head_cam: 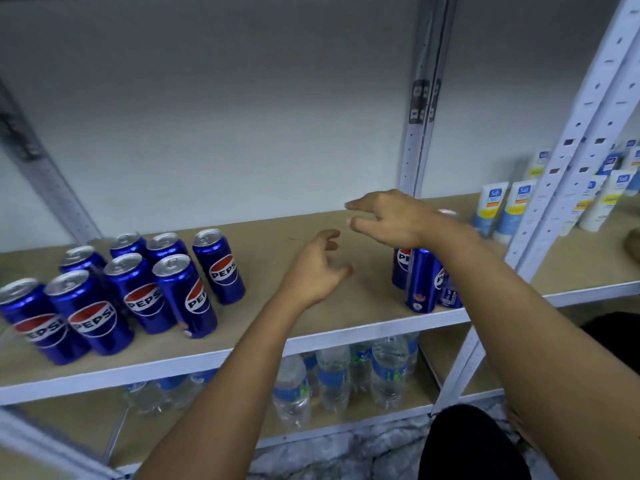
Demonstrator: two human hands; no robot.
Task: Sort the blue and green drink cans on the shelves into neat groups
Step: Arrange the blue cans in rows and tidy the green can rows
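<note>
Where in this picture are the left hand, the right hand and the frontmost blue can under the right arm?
left hand (317,268): head view, back of the hand.
right hand (391,216): head view, back of the hand.
frontmost blue can (423,282): head view, its side wall.

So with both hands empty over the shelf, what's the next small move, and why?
Probably lower the right hand onto the front can of the small cluster beneath it and grip it. Both hands hold nothing, the left hand hovering over bare shelf, and those few cans stand apart from the big blue group on the left, so they likely belong there. No green cans show.
</note>
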